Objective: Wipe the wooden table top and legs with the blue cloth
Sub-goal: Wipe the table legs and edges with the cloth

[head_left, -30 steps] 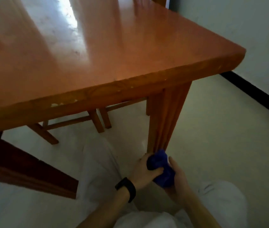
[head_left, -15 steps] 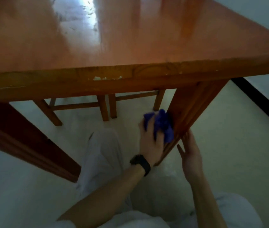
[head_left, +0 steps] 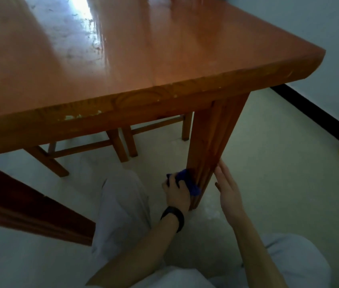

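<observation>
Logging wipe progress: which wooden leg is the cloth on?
The thick grooved table leg, where the left hand holds the blue cloth; the thin legs behind are untouched.

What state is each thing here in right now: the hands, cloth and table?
left hand: grips the blue cloth, pressing it low on the table leg.
right hand: fingers straight, beside the leg's lower end.
blue cloth: bunched up against the leg.
table top: glossy, smudged in the glare; front edge chipped.
</observation>
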